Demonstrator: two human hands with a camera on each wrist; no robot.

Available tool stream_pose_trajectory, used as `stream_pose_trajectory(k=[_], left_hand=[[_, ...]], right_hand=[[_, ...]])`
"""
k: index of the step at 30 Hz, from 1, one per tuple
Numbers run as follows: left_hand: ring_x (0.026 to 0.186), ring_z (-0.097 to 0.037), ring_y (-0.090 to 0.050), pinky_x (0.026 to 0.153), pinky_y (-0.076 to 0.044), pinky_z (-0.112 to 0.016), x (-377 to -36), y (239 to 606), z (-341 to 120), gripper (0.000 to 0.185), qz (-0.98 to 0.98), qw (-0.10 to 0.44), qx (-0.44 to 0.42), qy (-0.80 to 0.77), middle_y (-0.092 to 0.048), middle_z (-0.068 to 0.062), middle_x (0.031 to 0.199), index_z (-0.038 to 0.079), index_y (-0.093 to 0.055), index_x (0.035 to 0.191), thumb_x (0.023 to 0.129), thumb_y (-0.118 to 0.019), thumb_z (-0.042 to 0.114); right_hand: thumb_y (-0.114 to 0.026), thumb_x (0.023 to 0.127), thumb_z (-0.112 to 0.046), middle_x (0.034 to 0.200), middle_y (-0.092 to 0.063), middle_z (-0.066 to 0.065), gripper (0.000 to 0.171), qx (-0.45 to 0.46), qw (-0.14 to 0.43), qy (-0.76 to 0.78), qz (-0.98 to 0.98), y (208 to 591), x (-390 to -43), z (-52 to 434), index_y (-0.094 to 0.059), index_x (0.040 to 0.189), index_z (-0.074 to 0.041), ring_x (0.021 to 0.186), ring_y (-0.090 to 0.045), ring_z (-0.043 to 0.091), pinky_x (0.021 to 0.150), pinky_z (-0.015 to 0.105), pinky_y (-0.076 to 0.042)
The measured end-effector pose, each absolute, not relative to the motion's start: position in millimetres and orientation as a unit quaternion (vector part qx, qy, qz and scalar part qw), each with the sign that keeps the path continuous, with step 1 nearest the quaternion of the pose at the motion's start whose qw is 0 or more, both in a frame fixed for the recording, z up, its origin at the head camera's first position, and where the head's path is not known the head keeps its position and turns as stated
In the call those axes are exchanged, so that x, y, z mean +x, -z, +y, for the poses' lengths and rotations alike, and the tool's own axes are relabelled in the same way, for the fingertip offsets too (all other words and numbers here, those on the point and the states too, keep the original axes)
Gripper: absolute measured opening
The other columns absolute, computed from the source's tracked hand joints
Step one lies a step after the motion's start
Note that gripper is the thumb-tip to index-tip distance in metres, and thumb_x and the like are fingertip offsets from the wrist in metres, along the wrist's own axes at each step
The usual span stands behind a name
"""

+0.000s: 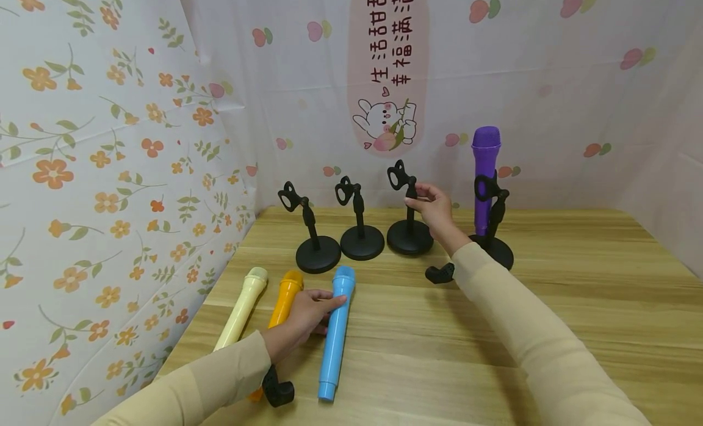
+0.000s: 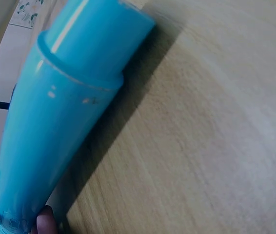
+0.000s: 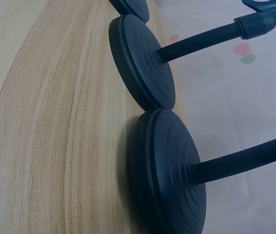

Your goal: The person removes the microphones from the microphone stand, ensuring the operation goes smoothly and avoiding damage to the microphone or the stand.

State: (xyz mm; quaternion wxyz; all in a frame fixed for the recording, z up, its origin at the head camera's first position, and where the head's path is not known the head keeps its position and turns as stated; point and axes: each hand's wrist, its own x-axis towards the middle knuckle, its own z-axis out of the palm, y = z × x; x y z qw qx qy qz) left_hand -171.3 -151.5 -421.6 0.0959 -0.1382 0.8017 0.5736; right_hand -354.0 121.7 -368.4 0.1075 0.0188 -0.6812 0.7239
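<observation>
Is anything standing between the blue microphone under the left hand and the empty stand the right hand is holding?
Nothing visible does. The blue microphone lies on bare table, and the wood up to the held stand is open. The left hand rests on it; the right hand grips the stand's post.

My two bare hands, left hand [image 1: 307, 316] and right hand [image 1: 434, 207], long beige close-fitting sleeves down to my wrists, a black curved camera mount [image 1: 277, 389] strapped under each wrist

A pale wooden table [image 1: 576, 304] stood in a corner of patterned sheeting — orange flowers on the left wall [image 1: 99, 169], pink fruit and a rabbit banner [image 1: 387, 72] on the back wall — under soft, even light.
</observation>
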Motion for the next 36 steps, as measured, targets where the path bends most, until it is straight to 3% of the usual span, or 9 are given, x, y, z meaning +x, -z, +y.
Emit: stream_pose_trajectory(k=[16, 28, 36], left_hand=[[0.065, -0.017, -0.061, 0.056, -0.057, -0.033, -171.3, 424.9, -152.1, 0.05, 0.814, 0.086, -0.13, -0.56, -0.065, -0.009, 0.081, 0.0, -0.066, 0.115, 0.083, -0.077, 0.038], [0.064, -0.017, -0.063, 0.055, -0.057, -0.033, -170.7, 425.3, -152.0, 0.051, 0.81, 0.085, -0.135, -0.564, -0.066, -0.01, 0.081, -0.001, -0.065, 0.115, 0.084, -0.077, 0.037], [0.065, -0.016, -0.063, 0.056, -0.057, -0.033, -171.1, 425.5, -153.6, 0.052, 0.813, 0.089, -0.132, -0.561, -0.066, -0.009, 0.084, 0.0, -0.064, 0.116, 0.084, -0.076, 0.039]], right_hand=[[-0.075, 0.085, -0.004, 0.106, -0.056, 0.003, 0.041, 0.003, 0.11, -0.717, -0.688, 373.6, -357.7, 121.1, -0.061, 0.123, -0.003, 0.096, -0.057, 0.016, 0.087, 0.029, -0.05], [-0.074, 0.086, -0.005, 0.115, -0.055, 0.006, 0.045, -0.008, 0.097, -0.716, -0.692, 377.2, -358.7, 121.3, -0.059, 0.128, -0.004, 0.104, -0.055, 0.02, 0.096, 0.034, -0.047], [-0.074, 0.087, -0.007, 0.116, -0.054, 0.006, 0.045, -0.008, 0.094, -0.715, -0.693, 375.8, -358.8, 120.3, -0.058, 0.129, -0.004, 0.105, -0.055, 0.019, 0.096, 0.034, -0.048]])
